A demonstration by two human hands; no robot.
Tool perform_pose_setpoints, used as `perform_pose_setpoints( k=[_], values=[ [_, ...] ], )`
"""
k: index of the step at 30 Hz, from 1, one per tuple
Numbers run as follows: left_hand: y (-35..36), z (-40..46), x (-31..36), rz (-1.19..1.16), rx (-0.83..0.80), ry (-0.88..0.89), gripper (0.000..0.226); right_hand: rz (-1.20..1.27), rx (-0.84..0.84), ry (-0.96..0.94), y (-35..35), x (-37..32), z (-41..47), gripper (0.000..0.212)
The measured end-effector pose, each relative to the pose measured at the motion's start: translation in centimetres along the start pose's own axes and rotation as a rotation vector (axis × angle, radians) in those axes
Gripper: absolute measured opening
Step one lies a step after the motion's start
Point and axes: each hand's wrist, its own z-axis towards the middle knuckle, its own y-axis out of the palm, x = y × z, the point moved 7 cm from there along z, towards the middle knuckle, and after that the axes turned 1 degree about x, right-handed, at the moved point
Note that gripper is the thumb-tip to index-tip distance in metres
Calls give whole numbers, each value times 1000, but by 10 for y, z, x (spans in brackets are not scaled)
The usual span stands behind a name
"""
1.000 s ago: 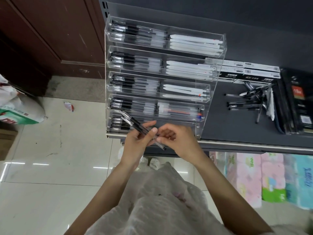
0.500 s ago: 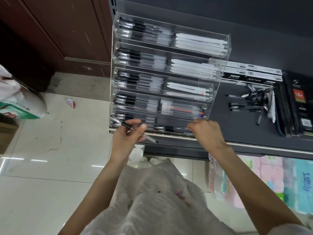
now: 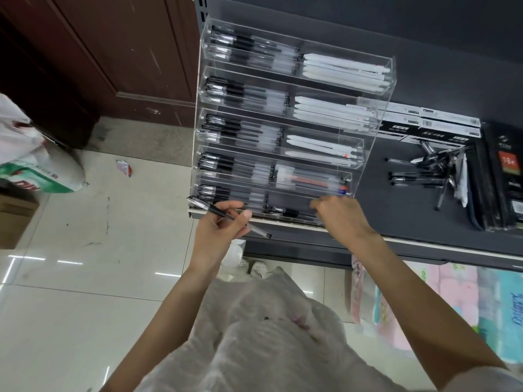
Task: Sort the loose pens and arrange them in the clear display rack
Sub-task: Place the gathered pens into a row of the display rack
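Head view. Clear display rack (image 3: 376,114): five stepped tiers, each split in two. Left halves packed with black-capped clear-barrel pens, caps pointing left. Right halves of the top three tiers hold white pens; fourth tier right holds clear pens with red and blue ink. Bottom tier right half has only a few dark pens lying along it.

My left hand (image 3: 218,236) sits just below the rack's lower-left corner. Its fingers (image 3: 244,215) are clamped on one black pen (image 3: 223,215), thumb on top; the pen lies slanted, cap end up-left just in front of the rack's bottom tier, clear end sticking out down-right past the fingers.

My right hand (image 3: 338,215) is at the rack's bottom tier, right half, knuckles toward me, fingers curled down at the front lip. Whether they grip anything I cannot tell; the fingertips are hidden.

Loose pens (image 3: 424,171) lie scattered to the right of the rack, well apart from it, crossing one another. Past them, farther right, dark flat packs (image 3: 503,176) stand on edge; white boxes (image 3: 430,120) lie behind the loose pens.

The rack stands at the left end of a dark shelf (image 3: 396,210), its left side flush with the shelf end. Open shelf surface between rack and loose pens. Left of the rack: pale tiled floor (image 3: 85,278), brown wooden panelling (image 3: 113,52), a white sack (image 3: 31,165). Below the shelf, pastel packages (image 3: 467,301).
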Motion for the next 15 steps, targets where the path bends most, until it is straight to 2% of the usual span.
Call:
perform_pose_setpoints(
  k=[3,6,8,12,13,15],
  values=[
    [4,1,-1,17,-2,4,12,292,132,0,-15,-7,-5,24],
    [14,2,2,9,-39,32,11,893,263,20,-42,-21,-23,20],
    [26,1,4,-10,-62,48,11,1097,268,7,-52,-36,-35,21],
    [54,2,8,16,-133,85,7,1143,350,73,-46,-32,-47,14],
    [58,3,10,136,-156,134,13,1099,394,110,-44,-20,-51,13],
    [60,7,14,658,-156,387,36,854,538,203,-43,13,-64,11]
  ],
)
